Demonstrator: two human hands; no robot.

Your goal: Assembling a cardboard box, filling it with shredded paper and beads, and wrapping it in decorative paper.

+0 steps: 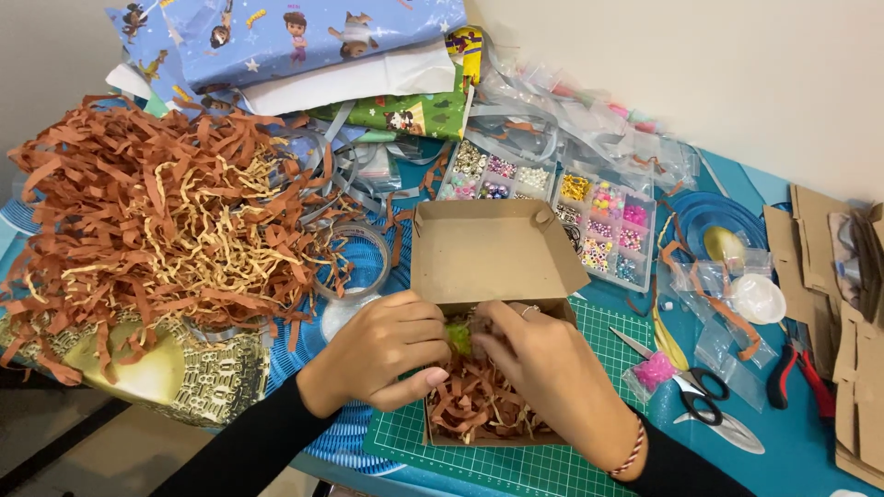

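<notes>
A: Looking down, you have both hands over the open cardboard box (488, 276) on the green cutting mat (516, 460). Your left hand (382, 354) and right hand (543, 364) meet at a small green thing (459, 338), fingers curled close around it.

B: Where does that green thing sit?

A: Just above the brown paper shreds (479, 405) that fill the box, near the back wall, under the raised lid. Your fingertips pinch it from both sides; most of it is hidden, so you cannot tell what it is.

B: And around you?

A: To your left lies a big heap of brown and cream shredded paper (166, 212), with a glass jar (354, 262) between the heap and the box. Behind the lid stands a clear bead organizer (589, 216). To your right, scissors (691, 391) lie on the blue table (792, 451), with red-handled pliers (801, 373) further right. Cartoon wrapping paper (304, 37) is stacked at the back.
</notes>
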